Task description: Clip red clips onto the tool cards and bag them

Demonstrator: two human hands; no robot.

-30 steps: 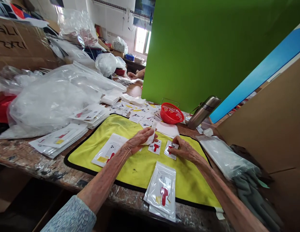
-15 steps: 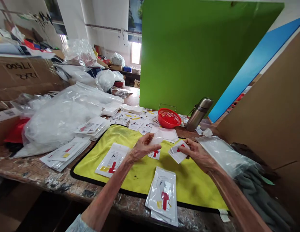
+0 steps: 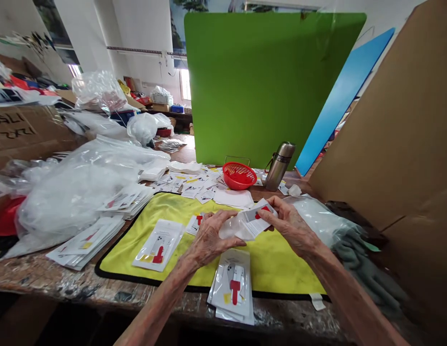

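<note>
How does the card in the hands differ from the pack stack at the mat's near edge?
The small card is held off the mat between both hands, partly in a clear sleeve; the bagged pack stack lies flat, untouched. The card looks smaller and single; the stack is several, overhanging the yellow mat. Both are white with red marks.

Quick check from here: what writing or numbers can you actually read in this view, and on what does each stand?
"1750" and "12X2", handwritten and seen upside down, last digits uncertain: cardboard box at far left.
Print on the small card between left hand and right hand: too small.
Bagged cards at the mat's near edge: too small.
</note>
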